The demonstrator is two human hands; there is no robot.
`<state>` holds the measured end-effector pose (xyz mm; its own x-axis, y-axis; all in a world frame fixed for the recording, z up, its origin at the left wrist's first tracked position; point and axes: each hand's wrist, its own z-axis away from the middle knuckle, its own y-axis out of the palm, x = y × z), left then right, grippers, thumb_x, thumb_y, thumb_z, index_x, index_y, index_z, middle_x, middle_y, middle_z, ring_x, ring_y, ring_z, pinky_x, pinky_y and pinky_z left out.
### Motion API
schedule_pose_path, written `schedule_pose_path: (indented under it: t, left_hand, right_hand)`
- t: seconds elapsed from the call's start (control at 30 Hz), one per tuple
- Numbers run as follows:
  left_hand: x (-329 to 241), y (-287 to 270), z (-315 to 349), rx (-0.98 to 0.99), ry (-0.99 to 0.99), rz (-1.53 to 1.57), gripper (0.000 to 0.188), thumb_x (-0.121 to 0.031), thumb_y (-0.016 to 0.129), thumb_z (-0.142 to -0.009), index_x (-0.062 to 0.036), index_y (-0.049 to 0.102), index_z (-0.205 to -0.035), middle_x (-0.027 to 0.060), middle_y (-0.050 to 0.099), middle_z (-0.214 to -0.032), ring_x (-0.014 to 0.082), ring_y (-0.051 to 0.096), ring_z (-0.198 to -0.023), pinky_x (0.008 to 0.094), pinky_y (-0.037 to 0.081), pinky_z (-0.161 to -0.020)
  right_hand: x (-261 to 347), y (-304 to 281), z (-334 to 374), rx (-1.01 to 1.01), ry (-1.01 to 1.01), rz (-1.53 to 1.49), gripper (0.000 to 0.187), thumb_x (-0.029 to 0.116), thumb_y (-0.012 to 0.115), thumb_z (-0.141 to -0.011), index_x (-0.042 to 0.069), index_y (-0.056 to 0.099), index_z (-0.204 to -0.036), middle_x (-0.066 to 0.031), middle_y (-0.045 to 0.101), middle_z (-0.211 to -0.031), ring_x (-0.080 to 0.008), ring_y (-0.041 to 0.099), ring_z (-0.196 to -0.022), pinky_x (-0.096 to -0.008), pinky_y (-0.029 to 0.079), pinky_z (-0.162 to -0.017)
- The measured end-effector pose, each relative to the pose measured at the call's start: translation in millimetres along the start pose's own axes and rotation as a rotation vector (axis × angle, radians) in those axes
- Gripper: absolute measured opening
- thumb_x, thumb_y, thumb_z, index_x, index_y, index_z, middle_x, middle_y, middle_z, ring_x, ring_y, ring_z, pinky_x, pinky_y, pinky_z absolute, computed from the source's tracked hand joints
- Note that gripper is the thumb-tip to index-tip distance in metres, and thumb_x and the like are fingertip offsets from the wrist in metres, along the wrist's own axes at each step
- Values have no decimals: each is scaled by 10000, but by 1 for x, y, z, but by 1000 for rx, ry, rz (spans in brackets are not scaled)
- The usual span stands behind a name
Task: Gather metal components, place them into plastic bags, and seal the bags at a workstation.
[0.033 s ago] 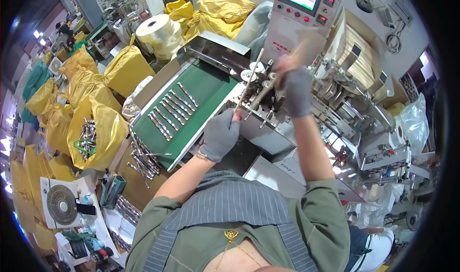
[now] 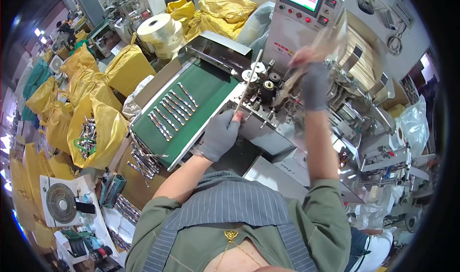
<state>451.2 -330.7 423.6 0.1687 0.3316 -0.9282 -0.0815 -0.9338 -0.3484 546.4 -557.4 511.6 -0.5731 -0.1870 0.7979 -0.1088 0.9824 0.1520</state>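
My left hand, in a grey fingerless glove, is closed round a thin pale wooden stick. The stick slants up beside the white and dark rollers of a machine. My right hand, gloved alike, is over the machine's right part, smeared by motion. It appears to grip a long tan thing, too blurred to name. Left of the rollers, several slim packets with silver, orange and dark patterning lie side by side on a green conveyor belt.
More slim packets are heaped at the belt's near end. A yellow bag holds others. The control panel stands behind the machine, beside a bin of pale sticks. A fan is at lower left.
My right hand has moved to the right, away from the rollers, with the blurred tan thing. My left hand and the stick have hardly moved.
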Motion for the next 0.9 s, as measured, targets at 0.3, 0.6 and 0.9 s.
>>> schedule_pose_path:
  t: [0.3,0.6,0.9]
  left_hand:
    - [-25,-22,-2,664,-398,860,425,-321,390,-957,34,515,-1155,159,644,-984,208,646,-843,278,494,-705]
    - [8,-60,30,259,-537,739,442,-335,486,-906,59,542,-1099,201,649,-885,262,656,-745,336,533,-637]
    - [53,-101,78,-24,-661,714,497,-380,455,-922,69,498,-1130,185,640,-881,244,637,-723,298,485,-601]
  right_hand:
    - [157,-332,-205,-495,406,1136,326,264,384,-969,25,603,-1010,-101,643,-961,-199,599,-942,-334,445,-862]
    - [-26,-290,-76,195,417,1795,305,279,439,-869,47,567,-1020,-181,610,-1052,-349,574,-973,-416,453,-816]
    - [49,-219,9,14,76,1663,354,259,442,-902,60,546,-1175,-197,517,-1234,-345,463,-1164,-394,367,-978]
